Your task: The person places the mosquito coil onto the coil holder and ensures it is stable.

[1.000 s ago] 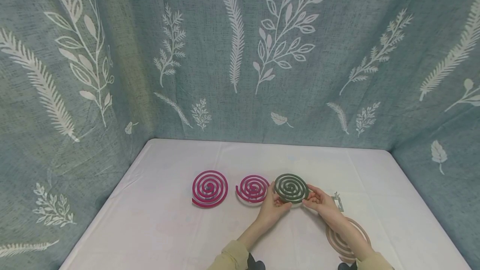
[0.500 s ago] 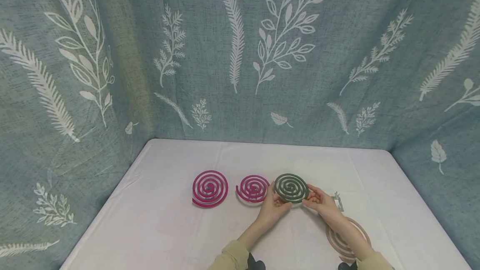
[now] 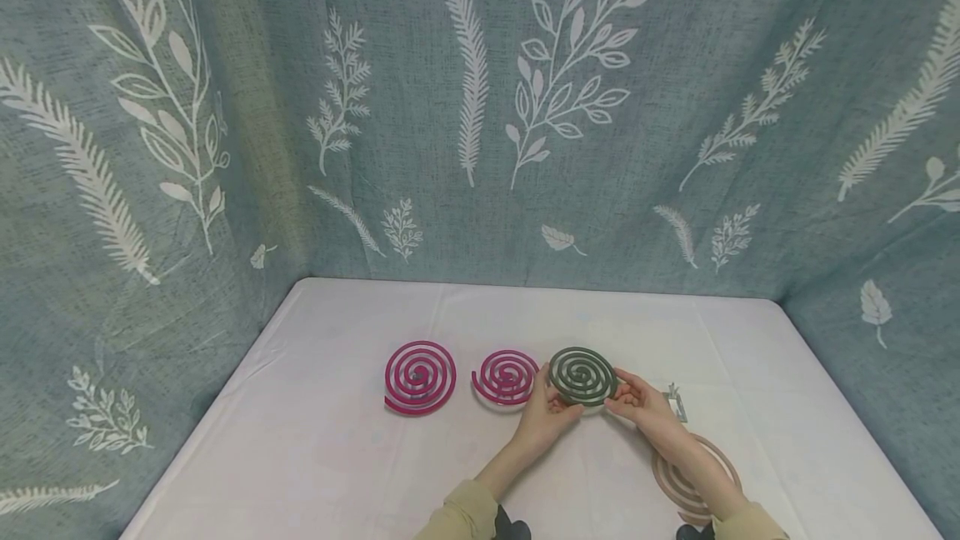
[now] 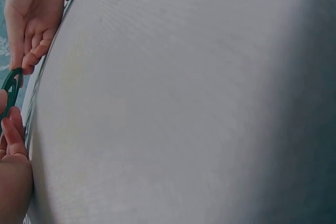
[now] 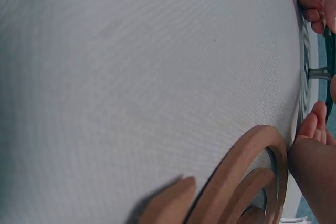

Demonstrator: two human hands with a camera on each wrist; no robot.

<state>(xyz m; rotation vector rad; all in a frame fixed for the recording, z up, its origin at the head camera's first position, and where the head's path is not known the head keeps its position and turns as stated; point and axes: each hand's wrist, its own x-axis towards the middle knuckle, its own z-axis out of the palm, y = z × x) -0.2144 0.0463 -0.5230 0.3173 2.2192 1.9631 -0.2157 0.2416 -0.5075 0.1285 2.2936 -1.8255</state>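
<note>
Left hand [image 3: 543, 418]: pinching green spiral [image 3: 581, 376] at left edge | right hand [image 3: 645, 408]: pinching its right edge

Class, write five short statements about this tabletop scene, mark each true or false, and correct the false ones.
1. The left hand and right hand hold the green coil. True.
2. Three coils are pink. False: there are two pink coils.
3. In the head view, the right forearm partly hides the brown coil. True.
4. Something metal shows beside the left hand. False: the metal piece shows beside the right hand.
5. The tabletop is white. True.
</note>
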